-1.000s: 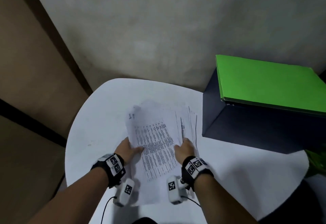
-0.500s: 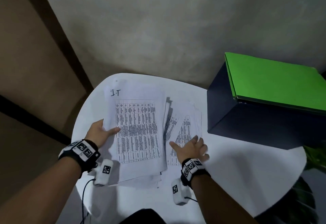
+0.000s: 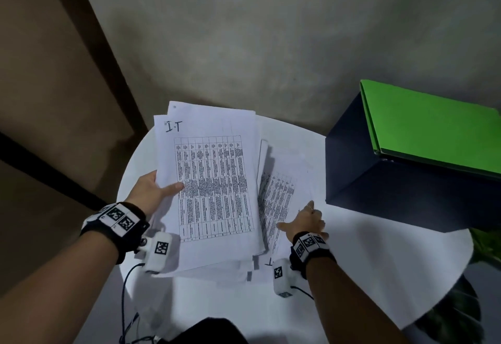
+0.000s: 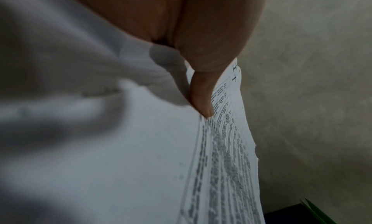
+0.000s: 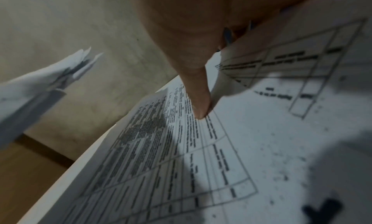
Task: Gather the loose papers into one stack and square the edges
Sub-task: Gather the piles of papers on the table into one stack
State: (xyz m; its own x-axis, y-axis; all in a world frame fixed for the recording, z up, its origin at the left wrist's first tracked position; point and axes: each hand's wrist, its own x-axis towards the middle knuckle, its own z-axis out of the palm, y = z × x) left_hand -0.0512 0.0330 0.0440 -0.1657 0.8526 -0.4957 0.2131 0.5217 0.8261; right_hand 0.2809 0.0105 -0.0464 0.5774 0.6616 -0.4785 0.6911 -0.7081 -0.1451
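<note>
My left hand (image 3: 151, 192) grips a thick bundle of printed sheets (image 3: 214, 181) by its left edge, thumb on top. The bundle is lifted off the round white table (image 3: 352, 262), with uneven edges; the top sheet is marked "I.T". In the left wrist view the thumb (image 4: 201, 92) presses the top sheet of the bundle (image 4: 221, 163). More loose sheets (image 3: 282, 189) lie on the table to the right, partly under the bundle. My right hand (image 3: 305, 220) rests flat on them, fingers spread. Its thumb (image 5: 199, 100) presses the printed sheet (image 5: 201, 148).
A dark box (image 3: 406, 197) with a green folder (image 3: 433, 121) on top stands at the table's right, close to the loose sheets. A grey wall runs behind. Green leaves (image 3: 485, 243) show at the right edge. A cable (image 3: 124, 289) hangs off my left wrist.
The left hand has raised its bundle off the table, up and away from the other sheets. The right hand stays pressed on the sheets at the right, shifted slightly outward.
</note>
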